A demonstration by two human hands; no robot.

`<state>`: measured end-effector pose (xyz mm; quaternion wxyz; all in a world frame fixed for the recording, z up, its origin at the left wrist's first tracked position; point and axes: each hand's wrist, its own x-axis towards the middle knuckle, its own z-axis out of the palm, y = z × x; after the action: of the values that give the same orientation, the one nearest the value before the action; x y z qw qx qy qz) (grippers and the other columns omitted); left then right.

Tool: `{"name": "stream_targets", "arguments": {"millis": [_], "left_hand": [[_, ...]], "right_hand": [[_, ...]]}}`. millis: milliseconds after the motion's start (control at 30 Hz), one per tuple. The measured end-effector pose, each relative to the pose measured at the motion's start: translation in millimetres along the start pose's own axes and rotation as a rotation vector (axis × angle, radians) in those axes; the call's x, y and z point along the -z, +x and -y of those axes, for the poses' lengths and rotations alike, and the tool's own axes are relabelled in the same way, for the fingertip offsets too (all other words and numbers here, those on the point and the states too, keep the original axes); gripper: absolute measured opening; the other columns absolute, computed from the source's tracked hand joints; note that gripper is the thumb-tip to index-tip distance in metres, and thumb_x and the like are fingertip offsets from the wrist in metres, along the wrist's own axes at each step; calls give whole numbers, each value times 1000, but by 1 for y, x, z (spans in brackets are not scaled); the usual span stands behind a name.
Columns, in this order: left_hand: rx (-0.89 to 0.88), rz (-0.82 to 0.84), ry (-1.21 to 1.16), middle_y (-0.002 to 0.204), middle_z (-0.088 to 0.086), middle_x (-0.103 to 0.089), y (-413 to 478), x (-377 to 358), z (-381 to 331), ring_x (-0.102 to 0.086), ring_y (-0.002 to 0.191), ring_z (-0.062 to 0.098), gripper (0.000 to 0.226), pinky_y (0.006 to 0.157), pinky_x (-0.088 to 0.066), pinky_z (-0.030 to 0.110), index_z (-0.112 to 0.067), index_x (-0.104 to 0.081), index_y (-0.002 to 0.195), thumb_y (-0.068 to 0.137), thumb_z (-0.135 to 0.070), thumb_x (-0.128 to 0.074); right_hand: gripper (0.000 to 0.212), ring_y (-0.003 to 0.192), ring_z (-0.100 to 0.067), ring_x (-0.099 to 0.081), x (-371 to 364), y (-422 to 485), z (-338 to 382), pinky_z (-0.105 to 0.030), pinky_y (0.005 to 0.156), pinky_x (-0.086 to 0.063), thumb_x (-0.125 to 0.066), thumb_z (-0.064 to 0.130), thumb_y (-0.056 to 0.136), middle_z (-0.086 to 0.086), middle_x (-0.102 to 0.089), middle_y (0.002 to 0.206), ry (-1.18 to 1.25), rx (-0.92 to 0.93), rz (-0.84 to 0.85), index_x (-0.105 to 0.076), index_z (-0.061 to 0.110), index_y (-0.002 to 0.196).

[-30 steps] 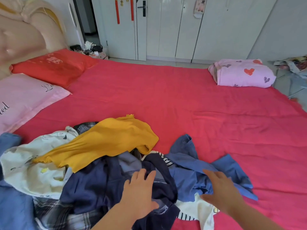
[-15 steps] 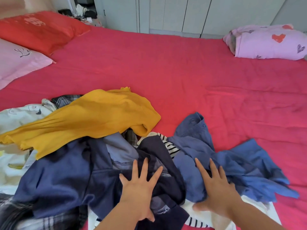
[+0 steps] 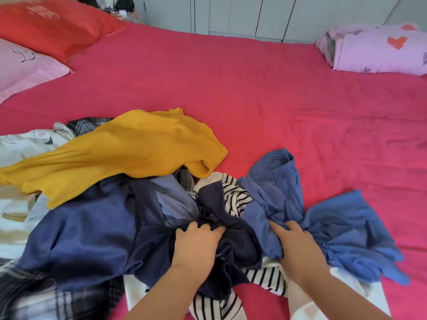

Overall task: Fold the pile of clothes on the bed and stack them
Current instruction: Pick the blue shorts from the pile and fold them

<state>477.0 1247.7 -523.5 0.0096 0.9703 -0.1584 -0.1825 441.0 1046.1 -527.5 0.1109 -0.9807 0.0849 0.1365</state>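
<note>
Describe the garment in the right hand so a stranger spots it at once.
On the red bed sheet, find the clothes pile nearest the camera. The medium-blue garment sprawls at its right edge, gripped by the right hand. Plain, and lighter than the neighbouring navy garment.

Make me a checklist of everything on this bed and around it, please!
Surface: bed, red sheet, wrinkled.
Job's things: unfolded pile; yellow top lies over the navy garment; striped garment, blue garment, white printed garment, plaid garment. No folded stack seen.
Clutter: red pillow, pink pillow, lilac quilt with hearts.
Hands: left hand grips the navy garment; right hand grips the blue garment.
Cables: nothing seen.
Surroundings: white wardrobe doors; dark items beyond the red pillow, too blurred to name.
</note>
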Motion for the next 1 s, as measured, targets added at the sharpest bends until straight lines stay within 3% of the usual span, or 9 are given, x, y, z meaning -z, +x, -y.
{"name": "stream_targets", "arguments": {"millis": [233,400,500,667,767,1000], "left_hand": [[-39,-107,-54,129,2,-45,-38,70,19,-38,122,27,62,95,-38,40,-36,-13,147,96,-11,-36],[16,-211,-64,122,1,-47,-78,148,52,-42,116,26,65,80,-41,35,-38,-14,147,95,-3,-33],[49,-279,-44,122,-1,-49,-105,194,83,-43,116,26,62,82,-43,35,-39,-17,146,95,-8,-34],[97,-370,-5,123,-4,-48,-147,259,153,-44,117,24,59,84,-43,34,-41,-21,144,94,-14,-36],[116,-399,-1,126,-4,-48,-171,282,208,-44,118,24,57,90,-44,32,-41,-24,143,93,-16,-37],[155,-365,41,126,-4,-48,-213,290,354,-43,120,23,62,91,-44,35,-40,-23,144,91,-12,-38]], "right_hand": [[54,95,-26,-57,58,-27,38,-31,79,-45,-48,14,82,3,-51,112,126,86,-91,-47,41,129],[45,88,-23,-59,120,-47,99,-31,73,-46,-41,25,77,2,-52,102,258,159,-112,-56,36,119],[42,88,-23,-57,154,-57,144,-33,73,-45,-51,12,84,-2,-52,104,321,238,-121,-56,30,120],[35,82,-28,-56,189,-68,237,-40,68,-47,-54,10,79,-3,-51,100,359,333,-199,-60,24,110],[28,79,-27,-53,193,-75,303,-37,66,-46,-53,12,83,-2,-48,99,371,383,-234,-59,25,108],[43,101,-23,-48,160,-89,456,-31,77,-47,-46,23,93,0,-43,125,320,373,-202,-39,37,132]]}}
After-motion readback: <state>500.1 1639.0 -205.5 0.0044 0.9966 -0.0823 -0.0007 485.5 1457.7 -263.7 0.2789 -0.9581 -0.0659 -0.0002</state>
